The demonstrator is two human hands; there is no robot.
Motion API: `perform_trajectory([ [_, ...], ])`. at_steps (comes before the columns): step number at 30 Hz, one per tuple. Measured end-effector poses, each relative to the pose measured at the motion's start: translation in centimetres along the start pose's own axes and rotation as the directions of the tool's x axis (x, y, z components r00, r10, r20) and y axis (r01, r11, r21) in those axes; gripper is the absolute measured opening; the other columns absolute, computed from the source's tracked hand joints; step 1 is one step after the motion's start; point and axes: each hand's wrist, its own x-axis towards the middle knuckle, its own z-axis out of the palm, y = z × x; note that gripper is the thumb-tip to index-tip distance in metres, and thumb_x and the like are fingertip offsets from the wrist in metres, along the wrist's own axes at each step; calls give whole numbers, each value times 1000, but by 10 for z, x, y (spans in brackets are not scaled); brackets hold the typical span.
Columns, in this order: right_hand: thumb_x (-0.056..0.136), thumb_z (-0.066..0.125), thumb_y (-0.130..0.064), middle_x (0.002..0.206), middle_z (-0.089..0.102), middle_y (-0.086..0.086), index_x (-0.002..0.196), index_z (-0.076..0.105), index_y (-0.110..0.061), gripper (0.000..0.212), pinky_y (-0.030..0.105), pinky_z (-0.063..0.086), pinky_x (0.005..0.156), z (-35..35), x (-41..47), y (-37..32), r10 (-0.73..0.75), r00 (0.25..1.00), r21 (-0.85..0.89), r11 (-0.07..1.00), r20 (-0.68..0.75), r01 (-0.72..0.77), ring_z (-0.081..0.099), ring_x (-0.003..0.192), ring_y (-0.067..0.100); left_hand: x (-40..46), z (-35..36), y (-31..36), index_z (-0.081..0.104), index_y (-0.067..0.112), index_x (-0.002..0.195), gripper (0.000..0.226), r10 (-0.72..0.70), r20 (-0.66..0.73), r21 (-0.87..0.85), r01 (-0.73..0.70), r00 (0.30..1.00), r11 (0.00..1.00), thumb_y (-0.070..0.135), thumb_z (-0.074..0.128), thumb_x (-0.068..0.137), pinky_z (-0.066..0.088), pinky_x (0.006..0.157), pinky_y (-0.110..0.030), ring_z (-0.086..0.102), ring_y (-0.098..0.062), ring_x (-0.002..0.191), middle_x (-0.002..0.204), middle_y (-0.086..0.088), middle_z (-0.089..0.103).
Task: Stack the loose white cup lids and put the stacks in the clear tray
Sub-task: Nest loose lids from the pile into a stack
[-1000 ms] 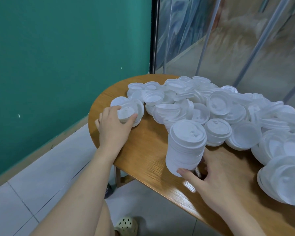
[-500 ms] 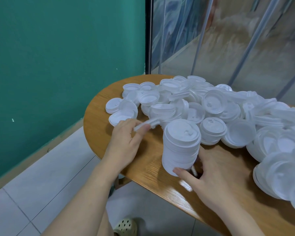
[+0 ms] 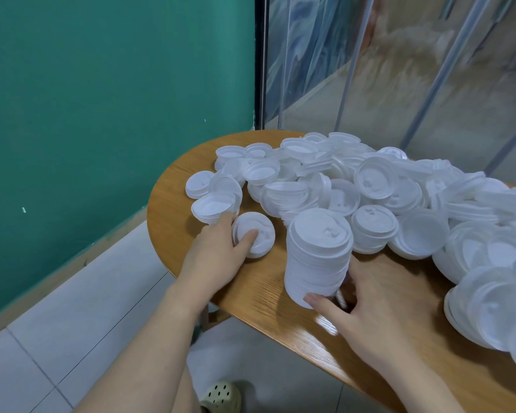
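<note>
left hand: curled around a small stack of a few lids, thumb on top, fingers round the far edge. It sits on the table just left of the tall stack.

right hand: fingers loosely bent around the base of the tall stack, thumb against the near side. More steadying than lifting, I'd say.

tall stack: standing near the table's front edge, leaning a bit toward the person. Looks like the main pile being built.

loose lids: loads of them heaped across the back and right of the table, some face up, some flipped, some already nested in short piles.

clear tray: can't see it anywhere in view, so no stacks are in it as far as I can tell.

step: my guess is the small stack goes on top of the tall 1 next.

what could go wrong:
- the tall stack already leans, so dropping more on top off-centre could tip it, and it's close enough to the edge to spill on the floor
- a flipped lid in the small stack wouldn't nest and would make the top wobbly
- the arm could knock nearby lids off the left rim
</note>
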Motion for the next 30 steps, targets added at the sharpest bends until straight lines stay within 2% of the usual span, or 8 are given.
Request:
perform_trajectory([
  [3, 79, 85, -45, 117, 68, -26, 123, 57, -54, 53, 37, 51, 93, 1, 0, 1, 3, 1000, -6, 1000, 2, -3, 60, 112, 1, -2, -2, 1, 50, 27, 134, 44, -18, 16, 31, 18, 1000, 999, 54, 56, 101, 49, 63, -27, 62, -8, 83, 95, 10, 66],
  [6, 78, 85, -47, 116, 68, -26, 123, 58, -49, 53, 37, 51, 91, 2, 0, 2, 2, 1000, -9, 1000, -5, -3, 60, 110, 1, -4, -1, 3, 54, 28, 124, 41, 2, 16, 100, -3, 1000, 995, 60, 56, 98, 45, 63, -27, 60, -8, 85, 99, 10, 65],
  [10, 79, 85, -46, 114, 69, -23, 123, 57, -52, 53, 40, 53, 91, 2, 1, 3, -1, 1000, -9, 1000, 1, 1, 62, 109, 3, -6, 2, 6, 53, 32, 129, 66, 26, 92, 205, -44, 995, 978, 81, 57, 85, 46, 82, -31, 55, -11, 110, 125, 12, 51],
  [15, 79, 86, -45, 115, 69, -23, 123, 57, -53, 54, 45, 53, 94, 2, 1, 4, 2, 1000, -11, 1000, -5, -2, 62, 110, 5, -7, 7, 6, 54, 32, 129, 75, 50, 75, 209, -65, 996, 976, 81, 69, 75, 51, 88, -35, 55, -14, 110, 121, 9, 49],
  [19, 79, 86, -42, 114, 70, -23, 123, 58, -51, 53, 46, 53, 93, 1, 2, 3, -4, 1000, -4, 1000, 2, 4, 63, 110, 6, -6, 5, 11, 54, 31, 125, 65, 38, -5, -156, -38, 999, 987, 60, 84, 75, 50, 86, -26, 57, -6, 110, 119, 16, 55],
  [24, 80, 87, -39, 118, 69, -25, 123, 59, -48, 53, 43, 53, 96, 1, 2, 0, -12, 1000, -2, 1000, 8, 12, 63, 113, 3, -10, -11, 34, 59, 31, 126, 70, 40, -103, -629, -97, 994, 771, 51, 91, 67, 56, 94, -29, 66, -7, 113, 122, 14, 68],
  [27, 80, 87, -39, 115, 69, -24, 123, 59, -47, 52, 43, 54, 92, 1, 2, -1, -18, 1000, -16, 1000, 0, 18, 63, 110, 4, -18, -19, 52, 61, 23, 129, 73, 171, -130, -749, -210, 977, 628, 44, 88, 65, 55, 96, -30, 67, -13, 118, 124, 8, 71],
  [30, 79, 87, -40, 115, 68, -23, 124, 58, -48, 54, 41, 55, 89, 1, 1, -3, -37, 999, -37, 999, -16, 36, 64, 108, 5, -28, -17, 66, 63, 28, 129, 71, 302, -87, -733, -266, 949, 626, 41, 90, 65, 52, 103, -34, 64, -16, 124, 128, 9, 70],
])
